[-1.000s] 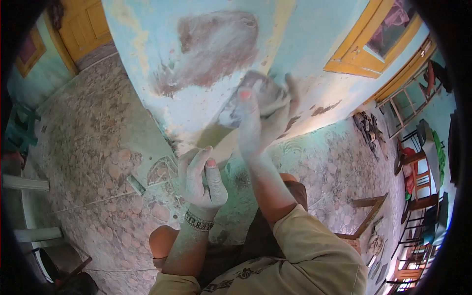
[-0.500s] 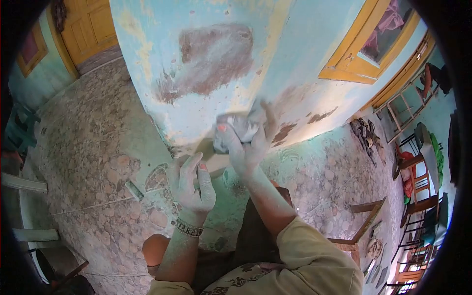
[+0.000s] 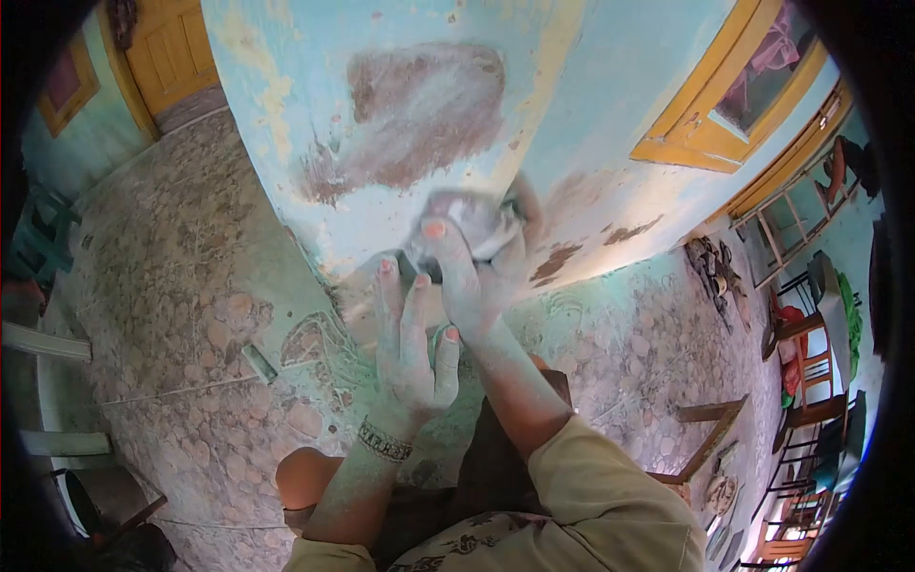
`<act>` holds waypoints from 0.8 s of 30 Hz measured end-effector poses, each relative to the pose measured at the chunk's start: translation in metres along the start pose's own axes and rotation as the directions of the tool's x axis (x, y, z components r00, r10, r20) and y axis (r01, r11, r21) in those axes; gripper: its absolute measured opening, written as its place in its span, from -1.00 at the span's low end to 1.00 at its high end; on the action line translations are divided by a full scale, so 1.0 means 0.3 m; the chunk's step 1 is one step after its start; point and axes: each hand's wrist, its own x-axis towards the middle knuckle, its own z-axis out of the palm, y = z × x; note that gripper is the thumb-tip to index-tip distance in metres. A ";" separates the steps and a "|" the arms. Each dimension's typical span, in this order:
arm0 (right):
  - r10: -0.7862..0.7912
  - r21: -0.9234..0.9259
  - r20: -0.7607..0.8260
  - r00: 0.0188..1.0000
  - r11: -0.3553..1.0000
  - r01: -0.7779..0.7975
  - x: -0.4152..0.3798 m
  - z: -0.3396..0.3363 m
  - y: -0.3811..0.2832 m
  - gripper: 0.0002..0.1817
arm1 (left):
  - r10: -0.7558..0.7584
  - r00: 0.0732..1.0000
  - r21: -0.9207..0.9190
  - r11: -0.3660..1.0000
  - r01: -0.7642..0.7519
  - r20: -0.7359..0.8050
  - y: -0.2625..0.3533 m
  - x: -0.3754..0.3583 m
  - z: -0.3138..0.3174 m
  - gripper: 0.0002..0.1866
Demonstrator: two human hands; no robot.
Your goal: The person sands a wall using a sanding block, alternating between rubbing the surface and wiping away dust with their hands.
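Note:
My right hand (image 3: 475,276) is wrapped round a grey, crumpled piece of sandpaper (image 3: 457,208), pressed against the lower part of the pale blue wall (image 3: 315,224). Motion blurs the sandpaper and the fingertips, and part of the grip is hidden behind the hand. Just below and to the left, my left hand (image 3: 415,353) is raised with its fingers apart and nothing in it. Pale dust coats both hands and forearms. Above the sandpaper, a brown patch (image 3: 429,105) shows where the paint is gone. Smaller bare patches lie to the right.
A small block (image 3: 258,364) lies on the dusty stone-patterned floor (image 3: 181,305). A wooden frame (image 3: 710,434) stands at the right, with chairs (image 3: 810,362) beyond it. A yellow window frame (image 3: 681,133) is set in the wall. A dark bucket (image 3: 100,500) sits at lower left.
My left hand has moved up and right, closer to my right hand, and its fingers have spread. My right hand has shifted slightly along the wall with the sandpaper.

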 end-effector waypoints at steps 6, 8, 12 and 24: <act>-0.267 -0.228 0.051 0.962 0.935 0.271 0.001 -0.039 0.036 -0.41 | 0.039 0.995 0.010 0.999 -0.040 0.094 -0.017 -0.034 -0.004 -0.38; -0.389 -0.212 0.000 0.921 0.900 0.380 0.089 -0.003 -0.003 -0.49 | 0.029 0.999 -0.077 0.997 -0.025 0.044 0.004 -0.019 0.007 -0.36; -0.167 -0.238 0.103 0.980 0.953 0.188 -0.045 -0.046 0.043 -0.56 | -0.022 0.994 -0.094 0.995 0.032 0.105 0.010 -0.037 -0.004 -0.27; -0.158 -0.217 0.039 0.987 0.963 0.163 -0.082 -0.039 0.063 -0.51 | -0.167 0.984 -0.249 0.952 0.177 0.058 0.001 -0.055 0.000 -0.27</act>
